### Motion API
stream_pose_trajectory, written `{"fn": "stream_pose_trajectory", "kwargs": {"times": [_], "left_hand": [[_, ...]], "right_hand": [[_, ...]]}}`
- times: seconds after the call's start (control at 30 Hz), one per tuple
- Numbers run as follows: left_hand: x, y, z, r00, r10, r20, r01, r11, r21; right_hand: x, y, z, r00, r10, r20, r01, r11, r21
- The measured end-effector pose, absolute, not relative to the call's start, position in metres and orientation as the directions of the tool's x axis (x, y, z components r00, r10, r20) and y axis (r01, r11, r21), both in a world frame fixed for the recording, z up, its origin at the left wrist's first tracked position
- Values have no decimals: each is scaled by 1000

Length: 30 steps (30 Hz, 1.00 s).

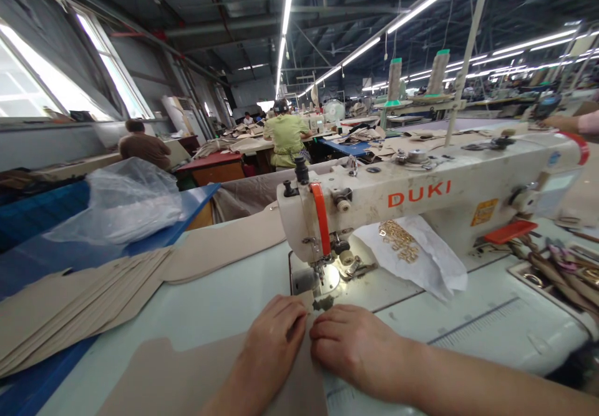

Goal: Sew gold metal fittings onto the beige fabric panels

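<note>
A beige fabric piece (187,372) lies on the pale sewing table (491,322) in front of a white DUKI sewing machine (421,198). My left hand (274,344) rests on the fabric with its fingers curled, pinching the edge just before the presser foot (322,279). My right hand (355,341) sits beside it, fingers bent and pressed on the same edge. The fingertips of both hands nearly meet below the needle.
A stack of beige cut pieces (79,310) lies at left on a blue table with a clear plastic bag (121,201). Gold metal rings (400,241) sit on white paper under the machine arm. Straps and rings fill a tray (556,272) at right. Other people work further back.
</note>
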<state>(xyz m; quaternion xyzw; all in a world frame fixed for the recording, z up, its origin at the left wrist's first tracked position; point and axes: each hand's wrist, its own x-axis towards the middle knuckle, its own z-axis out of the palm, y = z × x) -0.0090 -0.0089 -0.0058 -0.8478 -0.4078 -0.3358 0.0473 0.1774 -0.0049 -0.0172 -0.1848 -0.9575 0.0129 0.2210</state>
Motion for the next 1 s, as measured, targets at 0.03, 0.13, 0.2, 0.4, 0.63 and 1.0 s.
{"fn": "stream_pose_trajectory", "kwargs": {"times": [0.03,0.13,0.2,0.4,0.63,1.0], "left_hand": [[-8,-9,-6,444,663,603,724,-661,194],[-7,-7,-6,448,663,599,722,-664,194],[-7,-7,-7,451,657,605,717,-670,192],[-7,-7,-7,450,665,596,721,-664,197],[-7,-9,-6,455,676,580,710,-669,222],[-12,-15,-7,439,696,569,702,-660,266]], "right_hand": [[177,-5,-17,-833,356,423,346,932,-103],[178,-5,-18,-833,352,427,346,933,-96],[178,-5,-18,-834,352,425,347,933,-93],[177,-5,-17,-830,356,429,350,932,-95],[174,-4,-17,-784,402,473,400,910,-110],[171,-4,-12,-795,441,417,454,888,-73]]}}
